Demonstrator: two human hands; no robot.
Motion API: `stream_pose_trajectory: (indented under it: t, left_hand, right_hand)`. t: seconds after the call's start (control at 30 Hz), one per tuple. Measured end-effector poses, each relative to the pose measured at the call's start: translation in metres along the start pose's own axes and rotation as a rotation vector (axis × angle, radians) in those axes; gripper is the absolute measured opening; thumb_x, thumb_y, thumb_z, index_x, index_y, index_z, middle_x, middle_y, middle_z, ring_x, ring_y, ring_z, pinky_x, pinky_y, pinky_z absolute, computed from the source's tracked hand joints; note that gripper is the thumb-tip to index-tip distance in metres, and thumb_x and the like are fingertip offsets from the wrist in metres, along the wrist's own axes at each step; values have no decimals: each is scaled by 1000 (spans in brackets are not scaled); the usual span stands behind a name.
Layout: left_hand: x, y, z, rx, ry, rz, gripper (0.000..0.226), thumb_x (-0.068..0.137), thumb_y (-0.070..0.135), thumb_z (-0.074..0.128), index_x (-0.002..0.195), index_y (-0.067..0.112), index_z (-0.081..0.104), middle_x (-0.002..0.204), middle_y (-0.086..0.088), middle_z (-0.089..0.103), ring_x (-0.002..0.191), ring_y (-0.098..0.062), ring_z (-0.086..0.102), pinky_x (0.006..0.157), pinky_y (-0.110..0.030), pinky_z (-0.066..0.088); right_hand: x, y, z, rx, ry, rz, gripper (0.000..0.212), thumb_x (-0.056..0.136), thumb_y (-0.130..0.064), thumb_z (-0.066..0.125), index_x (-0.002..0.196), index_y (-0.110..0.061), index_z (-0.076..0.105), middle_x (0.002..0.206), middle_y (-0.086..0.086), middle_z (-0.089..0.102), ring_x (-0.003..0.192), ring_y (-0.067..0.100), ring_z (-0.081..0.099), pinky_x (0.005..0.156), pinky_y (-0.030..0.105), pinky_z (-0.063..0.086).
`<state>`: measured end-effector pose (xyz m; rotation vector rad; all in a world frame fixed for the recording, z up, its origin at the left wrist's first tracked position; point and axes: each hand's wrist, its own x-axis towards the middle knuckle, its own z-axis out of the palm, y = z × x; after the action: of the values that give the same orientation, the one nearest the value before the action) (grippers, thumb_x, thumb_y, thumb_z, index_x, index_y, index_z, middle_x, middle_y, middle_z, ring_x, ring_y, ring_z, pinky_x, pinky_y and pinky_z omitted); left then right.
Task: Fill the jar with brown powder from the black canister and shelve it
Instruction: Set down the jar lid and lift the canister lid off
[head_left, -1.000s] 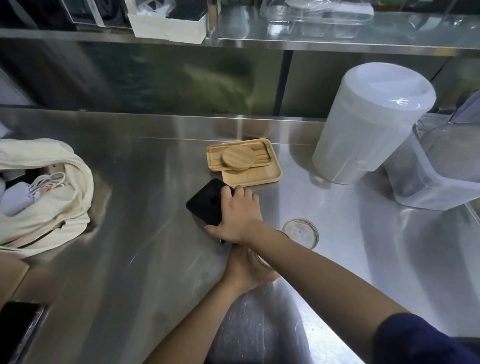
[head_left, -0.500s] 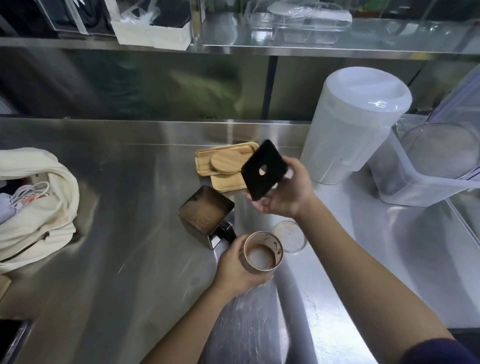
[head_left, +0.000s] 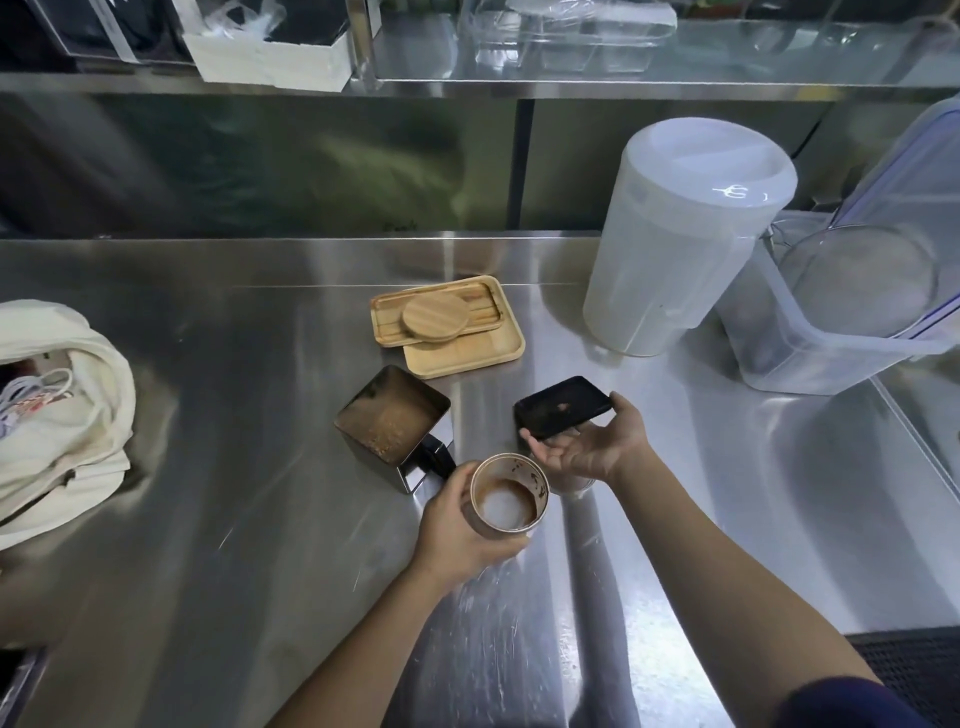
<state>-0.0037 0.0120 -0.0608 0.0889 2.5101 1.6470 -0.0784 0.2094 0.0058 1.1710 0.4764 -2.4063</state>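
The black canister (head_left: 393, 422) stands open on the steel counter, with brown powder inside. Just in front of it my left hand (head_left: 457, 525) grips a small round jar (head_left: 508, 498) that has brown residue on its walls and a nearly bare bottom. To the right, my right hand (head_left: 589, 451) is palm up, with thumb and fingertips on the edges of the canister's black lid (head_left: 563, 412), which lies low on the counter. A clear round jar lid (head_left: 571, 486) is mostly hidden under my right wrist.
Stacked wooden trays with a round wooden lid (head_left: 435, 319) sit behind the canister. A tall white container (head_left: 680, 239) and a clear lidded tub (head_left: 852, 312) stand at the right. A cream cloth bag (head_left: 57, 415) lies at the left. A steel shelf (head_left: 571, 78) runs overhead.
My right hand lifted the black lid off the canister, carried it right and lowered it to the counter. The left hand brought the jar out beside the open canister.
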Motion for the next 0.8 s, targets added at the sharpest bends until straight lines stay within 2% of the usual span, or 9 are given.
stream_pose_trajectory:
  t: [0.07, 0.2, 0.3, 0.37, 0.47, 0.57, 0.67, 0.8]
  left_hand:
    - [0, 1, -1, -5, 4, -4, 77, 46, 42, 95, 111, 51, 54, 110, 28, 66, 101, 2, 64, 82, -18, 53]
    - [-2, 6, -1, -40, 6, -23, 73, 44, 44, 92, 108, 47, 57, 106, 20, 70, 101, -4, 66, 87, -33, 56]
    - [-3, 13, -3, -69, 15, -35, 70, 42, 44, 89, 105, 40, 59, 107, 16, 70, 100, -5, 66, 89, -36, 55]
    - [-4, 16, -4, -72, 6, -36, 69, 43, 42, 89, 105, 39, 59, 107, 14, 70, 101, -6, 66, 91, -37, 55]
    - [-4, 19, -6, -69, -10, -30, 69, 43, 44, 88, 105, 40, 58, 109, 14, 70, 103, -8, 65, 91, -36, 54]
    - [-4, 19, -7, -66, -15, -35, 69, 42, 46, 88, 104, 43, 57, 108, 17, 69, 103, -5, 65, 91, -35, 55]
    - [-4, 17, -6, -67, -9, -33, 69, 42, 46, 88, 103, 44, 57, 107, 20, 69, 101, -2, 65, 90, -31, 55]
    - [-3, 14, -6, -62, -15, -26, 70, 43, 45, 91, 104, 44, 57, 104, 25, 68, 99, 2, 65, 86, -24, 54]
  right_hand:
    - [0, 1, 1, 18, 9, 5, 76, 83, -67, 36, 107, 3, 54, 112, 36, 56, 110, 49, 52, 80, 53, 47]
    - [-5, 0, -2, -7, 55, -8, 78, 83, -67, 36, 108, 5, 52, 103, 36, 62, 104, 47, 56, 97, 54, 42]
    - [-10, 1, -4, -81, 93, -7, 74, 83, -67, 37, 118, -3, 50, 117, 31, 59, 111, 45, 54, 99, 50, 41]
    - [-15, 0, -7, -96, 112, -3, 76, 83, -64, 39, 121, 1, 48, 120, 30, 58, 112, 44, 54, 100, 49, 41]
    - [-24, 1, -3, -125, 145, -10, 68, 85, -57, 45, 117, 4, 51, 119, 26, 58, 109, 41, 56, 95, 49, 46]
    - [-30, 4, 6, -195, 193, -89, 41, 87, -41, 52, 98, -1, 54, 103, 19, 59, 97, 39, 58, 76, 49, 50]
    - [-33, 5, 18, -356, 243, -160, 30, 85, -34, 56, 93, -5, 54, 99, 18, 55, 97, 34, 57, 81, 42, 49]
    - [-37, 14, 47, -704, 141, -267, 24, 89, -34, 50, 82, -12, 56, 83, 13, 56, 72, 26, 52, 68, 34, 44]
